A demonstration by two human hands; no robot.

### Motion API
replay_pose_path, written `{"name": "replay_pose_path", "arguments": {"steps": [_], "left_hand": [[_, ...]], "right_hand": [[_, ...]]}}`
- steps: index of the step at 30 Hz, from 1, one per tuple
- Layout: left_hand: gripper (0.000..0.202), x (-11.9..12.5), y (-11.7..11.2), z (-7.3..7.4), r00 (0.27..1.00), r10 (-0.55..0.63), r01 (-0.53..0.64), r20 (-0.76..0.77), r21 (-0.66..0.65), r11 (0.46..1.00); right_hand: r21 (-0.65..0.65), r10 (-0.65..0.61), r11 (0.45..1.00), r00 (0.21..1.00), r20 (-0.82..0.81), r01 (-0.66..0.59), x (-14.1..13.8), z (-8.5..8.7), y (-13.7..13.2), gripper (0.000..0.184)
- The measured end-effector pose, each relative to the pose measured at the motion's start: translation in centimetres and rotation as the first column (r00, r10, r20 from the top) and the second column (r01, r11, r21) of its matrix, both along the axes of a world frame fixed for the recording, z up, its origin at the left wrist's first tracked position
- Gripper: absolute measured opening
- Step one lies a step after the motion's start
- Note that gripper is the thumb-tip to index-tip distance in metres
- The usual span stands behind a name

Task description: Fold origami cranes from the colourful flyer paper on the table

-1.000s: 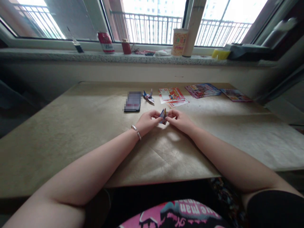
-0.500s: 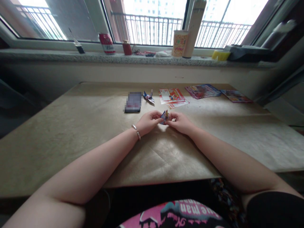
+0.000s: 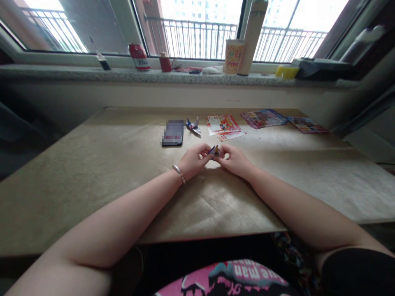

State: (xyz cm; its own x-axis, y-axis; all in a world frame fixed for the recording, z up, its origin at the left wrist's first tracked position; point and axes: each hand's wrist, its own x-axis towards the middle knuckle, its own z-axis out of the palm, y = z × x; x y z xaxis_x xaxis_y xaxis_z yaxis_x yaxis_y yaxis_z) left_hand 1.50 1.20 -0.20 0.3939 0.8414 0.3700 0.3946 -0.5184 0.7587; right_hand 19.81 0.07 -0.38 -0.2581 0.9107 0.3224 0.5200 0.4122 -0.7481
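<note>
A small piece of folded printed paper (image 3: 216, 151), blue, white and yellow, is pinched between my two hands above the table. My left hand (image 3: 196, 159), with a silver bangle at the wrist, closes thumb and fingers on its left side. On the other side my right hand (image 3: 235, 160) grips it with bent fingers. Fingertips cover much of the paper, so its full shape is hidden. Beyond my hands stands a folded paper crane (image 3: 194, 127) with dark blue, white and red print.
Left of the crane lies a phone (image 3: 173, 132). Red and white printed sheets (image 3: 226, 126) and two groups of colourful cards (image 3: 263, 118) lie towards the back right of the table (image 3: 77, 172). The windowsill holds a can (image 3: 139, 57), a paper cup (image 3: 233, 56) and a yellow block (image 3: 286, 72).
My left hand has turned slightly and its wrist has shifted a little right. The folded paper sits slightly lower between the fingers, with less of it showing. Both hands keep their hold.
</note>
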Motion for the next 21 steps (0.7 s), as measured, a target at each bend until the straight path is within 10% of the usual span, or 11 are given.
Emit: {"name": "replay_pose_path", "arguments": {"steps": [8,21], "left_hand": [[0.017,-0.24,0.38,-0.14,1.0,0.014,-0.013,0.016,-0.055,0.998],[0.019,-0.16,0.5,-0.72,0.998,0.002,0.005,0.07,-0.101,0.995]], "right_hand": [[0.124,0.086,0.989,0.995,-0.057,-0.079,0.04,0.61,-0.64,0.014],[-0.051,0.089,0.992,0.942,-0.325,-0.111,0.39,0.12,-0.13,0.027]]}}
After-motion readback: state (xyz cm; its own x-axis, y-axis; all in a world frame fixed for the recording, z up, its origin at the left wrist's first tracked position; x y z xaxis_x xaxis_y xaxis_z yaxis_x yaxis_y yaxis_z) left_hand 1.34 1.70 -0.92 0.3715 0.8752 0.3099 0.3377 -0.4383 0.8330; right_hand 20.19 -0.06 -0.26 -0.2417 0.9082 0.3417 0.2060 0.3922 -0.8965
